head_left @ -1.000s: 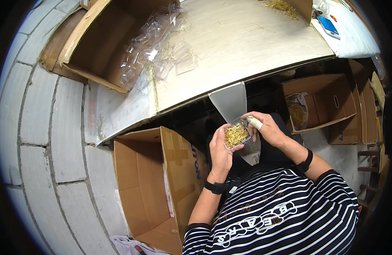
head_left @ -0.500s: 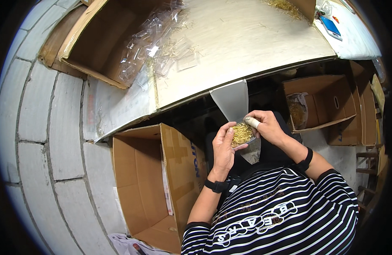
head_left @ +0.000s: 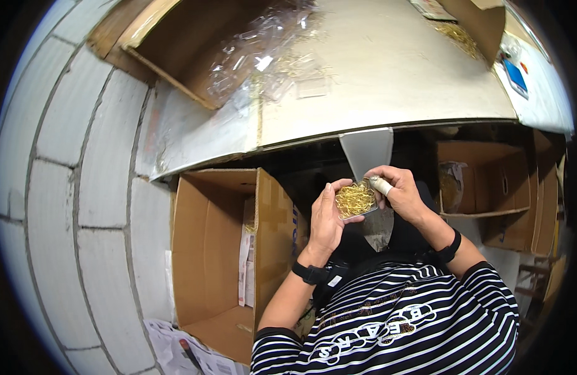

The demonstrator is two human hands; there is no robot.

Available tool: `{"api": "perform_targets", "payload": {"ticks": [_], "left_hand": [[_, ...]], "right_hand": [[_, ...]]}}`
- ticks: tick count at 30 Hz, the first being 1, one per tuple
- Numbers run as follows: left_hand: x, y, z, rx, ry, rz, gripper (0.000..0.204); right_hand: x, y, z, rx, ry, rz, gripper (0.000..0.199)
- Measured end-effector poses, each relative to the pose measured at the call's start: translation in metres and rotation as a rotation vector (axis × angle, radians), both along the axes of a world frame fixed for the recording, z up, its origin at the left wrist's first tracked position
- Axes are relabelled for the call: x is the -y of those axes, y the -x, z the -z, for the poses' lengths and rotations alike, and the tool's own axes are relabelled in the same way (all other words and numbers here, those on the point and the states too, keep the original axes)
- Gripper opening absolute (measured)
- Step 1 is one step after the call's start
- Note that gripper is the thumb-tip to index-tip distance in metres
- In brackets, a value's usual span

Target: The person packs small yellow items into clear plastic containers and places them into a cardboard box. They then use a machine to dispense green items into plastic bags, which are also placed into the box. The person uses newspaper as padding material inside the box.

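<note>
A small clear plastic box (head_left: 354,200) full of thin gold-coloured metal pieces, perhaps pins, sits between my two hands above my lap. My left hand (head_left: 329,215) grips its left side, with the thumb up along the edge and fingers passing underneath. At the box's right edge my right hand (head_left: 394,189) is closed against it, a pale wrap around one finger. Whether the right fingertips pinch a single gold piece is too small to make out. Some gold pieces stick up above the box's rim.
A pale worktable (head_left: 388,81) lies ahead, with clear plastic boxes (head_left: 263,56) heaped by a tipped cardboard box (head_left: 176,44). Gold pieces (head_left: 460,37) pile at far right, near a blue device (head_left: 515,78). Open cartons stand left (head_left: 216,250) and right (head_left: 488,175) of my legs.
The view has shifted, so the table and cartons sit lower and mostly further right. Both hands stay at the box, which now appears turned and more level.
</note>
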State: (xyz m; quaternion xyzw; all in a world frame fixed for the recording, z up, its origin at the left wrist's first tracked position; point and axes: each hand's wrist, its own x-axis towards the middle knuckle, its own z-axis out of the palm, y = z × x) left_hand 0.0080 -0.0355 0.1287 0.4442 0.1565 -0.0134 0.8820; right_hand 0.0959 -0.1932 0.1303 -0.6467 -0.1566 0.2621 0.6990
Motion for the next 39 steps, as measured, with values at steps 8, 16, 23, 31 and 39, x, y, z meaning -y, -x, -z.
{"api": "perform_targets", "payload": {"ticks": [8, 16, 23, 31, 39], "left_hand": [[-0.093, 0.045, -0.042, -0.088, -0.307, -0.096, 0.037], [-0.25, 0.151, -0.039, -0.164, -0.439, -0.637, 0.027], [-0.315, 0.237, 0.126, -0.496, -0.197, -0.874, 0.02], [-0.314, 0.271, 0.317, -0.887, 0.039, -1.208, 0.02], [-0.304, 0.26, 0.406, -0.623, 0.212, -1.508, 0.014]], "right_hand": [[-0.069, 0.01, -0.036, -0.001, -0.047, -0.22, 0.025], [-0.035, -0.015, -0.01, 0.177, 0.195, 0.019, 0.032], [0.003, -0.019, 0.023, 0.064, 0.369, 0.059, 0.023], [-0.01, 0.002, 0.023, -0.006, 0.581, -0.05, 0.02], [-0.035, 0.017, 0.026, 0.011, 0.767, -0.203, 0.022]]}}
